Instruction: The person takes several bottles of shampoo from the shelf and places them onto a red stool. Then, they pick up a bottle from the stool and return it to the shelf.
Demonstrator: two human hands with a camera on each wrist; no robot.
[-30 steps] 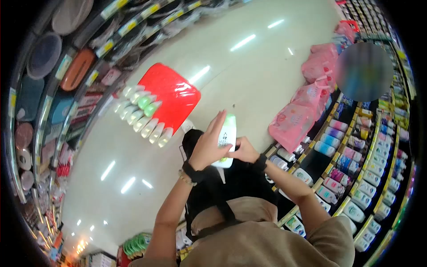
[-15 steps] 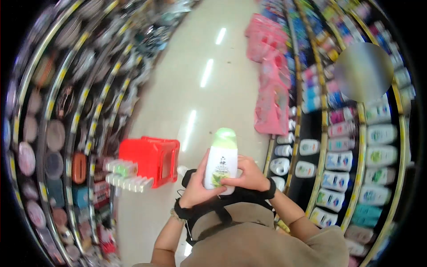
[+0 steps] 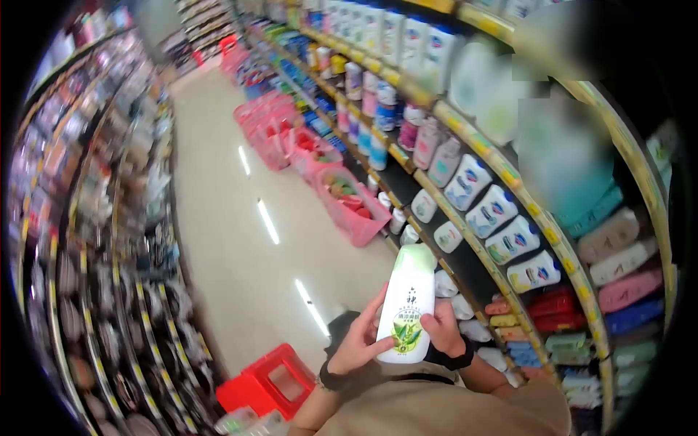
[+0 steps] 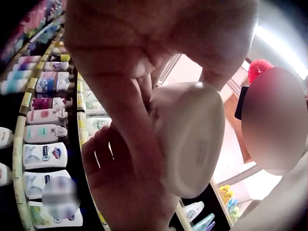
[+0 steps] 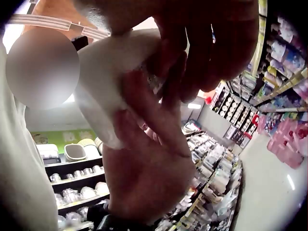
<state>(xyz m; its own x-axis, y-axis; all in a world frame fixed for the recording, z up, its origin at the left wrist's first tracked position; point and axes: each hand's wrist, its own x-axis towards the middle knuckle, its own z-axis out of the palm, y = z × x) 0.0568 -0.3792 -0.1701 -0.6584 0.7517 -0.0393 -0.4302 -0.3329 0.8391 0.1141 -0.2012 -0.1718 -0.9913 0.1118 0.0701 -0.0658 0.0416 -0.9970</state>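
Observation:
A white body wash bottle [image 3: 407, 309] with a pale green cap is held between both hands, cap end away from the body. Its printed front, with dark characters and a green leaf picture, faces up toward the head view. On its left side my left hand [image 3: 358, 341] grips the lower body, thumb over the front near the base. My right hand [image 3: 445, 336] holds the opposite side, its thumb on the label's edge. From the left wrist, the bottle's pale oval base [image 4: 199, 144] shows between hand parts. Fingers cover part of the bottle [image 5: 98, 91] in the right wrist view.
Shelves of white bottles [image 3: 512, 241] rise close on the right. Pink baskets [image 3: 352, 207] stand along their foot. A red basket [image 3: 254, 385] sits on the floor at lower left, with pale bottles beside it. Packed shelves [image 3: 87, 218] line the aisle's left side.
The head view has swung toward the right-hand shelves, and the red basket sits lower in it. The bottle, earlier partly covered by the left hand, now shows its front fully. Both hands keep their hold.

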